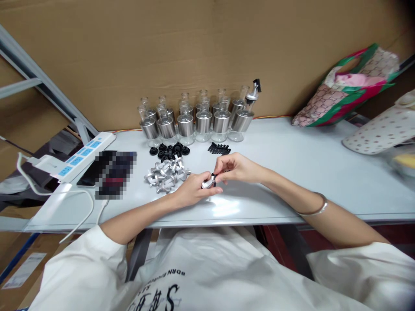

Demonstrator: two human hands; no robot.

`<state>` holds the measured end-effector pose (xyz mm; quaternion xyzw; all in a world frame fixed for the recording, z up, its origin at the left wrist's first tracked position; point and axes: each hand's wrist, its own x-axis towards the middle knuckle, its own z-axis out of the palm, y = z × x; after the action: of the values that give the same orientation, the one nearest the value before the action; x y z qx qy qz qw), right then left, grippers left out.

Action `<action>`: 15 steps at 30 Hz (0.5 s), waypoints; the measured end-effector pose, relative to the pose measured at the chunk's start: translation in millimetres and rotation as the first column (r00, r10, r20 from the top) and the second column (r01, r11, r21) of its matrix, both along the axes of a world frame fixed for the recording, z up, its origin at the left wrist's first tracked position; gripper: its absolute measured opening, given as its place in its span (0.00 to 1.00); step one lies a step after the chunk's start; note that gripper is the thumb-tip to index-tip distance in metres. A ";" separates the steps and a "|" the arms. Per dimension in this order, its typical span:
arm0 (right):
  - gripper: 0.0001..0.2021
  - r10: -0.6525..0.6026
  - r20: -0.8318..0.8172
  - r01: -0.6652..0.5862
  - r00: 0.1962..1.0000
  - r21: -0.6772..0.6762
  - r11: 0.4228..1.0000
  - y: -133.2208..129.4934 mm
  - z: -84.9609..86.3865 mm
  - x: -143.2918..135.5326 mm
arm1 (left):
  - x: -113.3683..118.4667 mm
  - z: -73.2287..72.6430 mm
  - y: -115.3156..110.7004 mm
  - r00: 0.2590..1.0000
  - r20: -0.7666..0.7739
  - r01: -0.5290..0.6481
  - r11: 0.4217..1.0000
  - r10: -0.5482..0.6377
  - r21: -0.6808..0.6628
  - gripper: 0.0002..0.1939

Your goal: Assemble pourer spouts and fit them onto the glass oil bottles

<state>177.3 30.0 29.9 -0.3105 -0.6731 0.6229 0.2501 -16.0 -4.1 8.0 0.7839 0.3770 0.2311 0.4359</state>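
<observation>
My left hand (193, 188) is closed around a silver spout (207, 183) with black parts, just above the table. The fingertips of my right hand (234, 168) pinch a small black piece (213, 176) at the top of that spout. Left of my hands lies a pile of silver spouts (167, 175). Behind the pile are several black stoppers (170, 150), and a row of small black caps (219, 148) lies beyond my right hand. Glass bottles with steel sleeves (186, 125) stand in rows at the back; the rightmost front one carries a silver spout with a black cap (253, 93).
On the left of the table (292, 151) are a white power strip (84, 154), a dark phone (94, 169), a partly pixelated device (116, 175) and white cables. A patterned bag (343, 93) and a white dotted object (379, 129) are on the right. Cardboard stands behind.
</observation>
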 end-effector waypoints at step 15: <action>0.16 0.225 0.151 -0.240 0.963 0.093 0.966 7.7 17.3 19.2 | 1.7 1.4 0.1 1.000 0.029 0.012 0.999 -0.011 -0.032 0.18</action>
<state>196.5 37.7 47.2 -0.2576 -0.7540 0.5868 0.1445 -14.2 -4.0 9.4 0.7754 0.3699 0.2340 0.4552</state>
